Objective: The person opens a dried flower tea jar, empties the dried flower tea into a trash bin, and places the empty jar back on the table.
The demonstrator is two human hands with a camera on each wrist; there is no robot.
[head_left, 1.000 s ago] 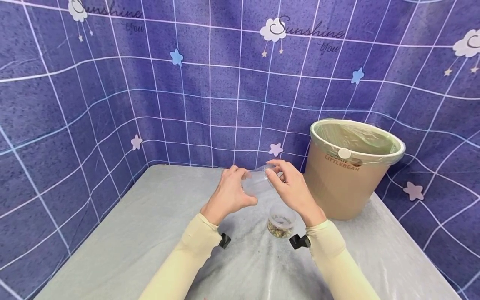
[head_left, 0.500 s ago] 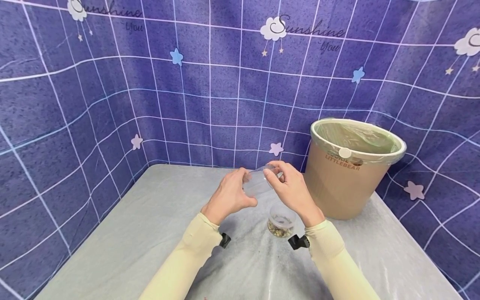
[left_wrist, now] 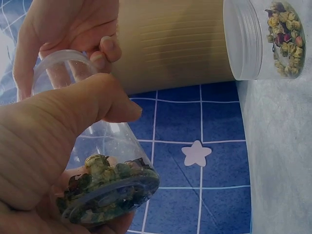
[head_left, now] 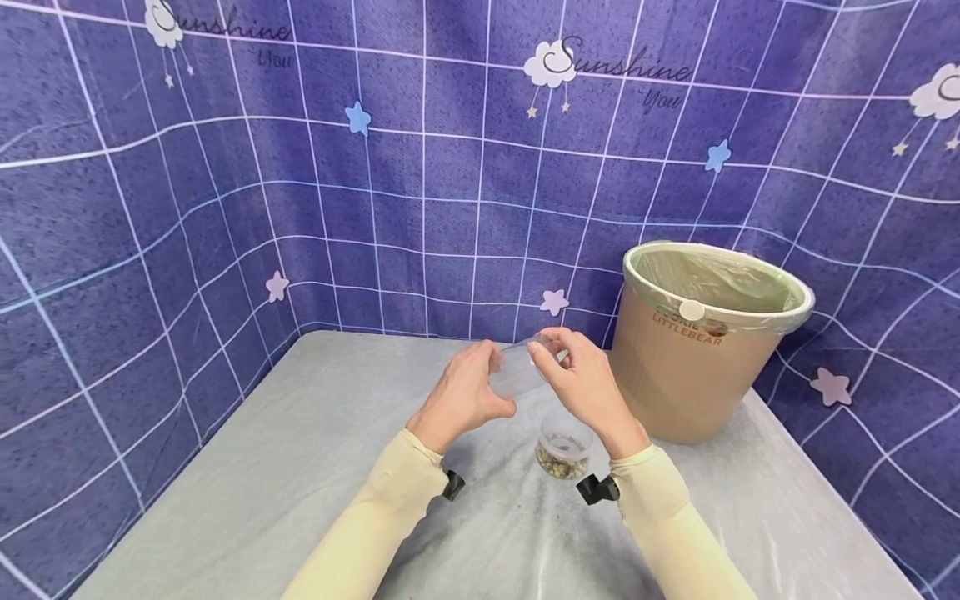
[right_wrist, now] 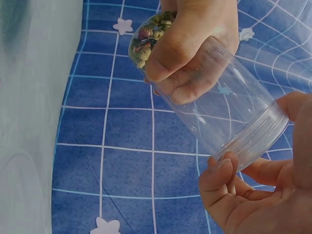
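Dried flowers (right_wrist: 147, 41) are in the tilted jar (right_wrist: 229, 107); your left grip (head_left: 461, 396) clasps it, your right grip (head_left: 585, 379) pinches its rim (right_wrist: 256, 138); whether sealing remains is unclear.

Clear jar (right_wrist: 217, 114), tilted, dried flowers (right_wrist: 145, 43) inside

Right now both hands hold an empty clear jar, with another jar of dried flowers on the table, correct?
Not empty: left wrist view shows dried flowers inside the clear jar that left hand and right hand hold. Rest stands.
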